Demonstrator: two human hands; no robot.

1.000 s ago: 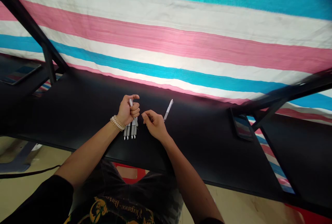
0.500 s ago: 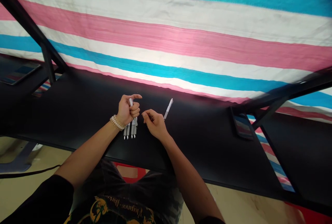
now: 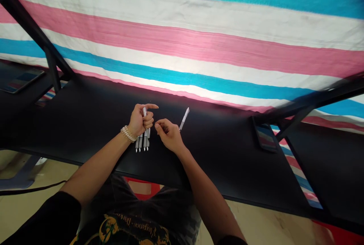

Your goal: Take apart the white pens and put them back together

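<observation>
My left hand [image 3: 141,119] is closed around a white-and-grey pen [image 3: 145,111], its index finger stretched out to the right. Below and partly behind that hand, several like pens [image 3: 142,144] lie side by side on the black table [image 3: 216,154], metal tips toward me. My right hand [image 3: 168,133] is just to the right, thumb and fingers pinched together; whether something small sits between them I cannot make out. Beyond the right hand a single white-and-grey pen [image 3: 184,119] lies slanted on the table, its lower end hidden by the hand.
A striped pink, white and blue sheet [image 3: 182,40] hangs behind the table. Black slanted posts [image 3: 31,21] stand at both sides. A dark phone-like slab [image 3: 265,137] lies at the right, and another dark flat panel [image 3: 21,80] at the far left.
My left index finger reaches slightly farther right, and the held pen has shifted a little to the right. My right hand has barely moved; the pens on the table stay put.
</observation>
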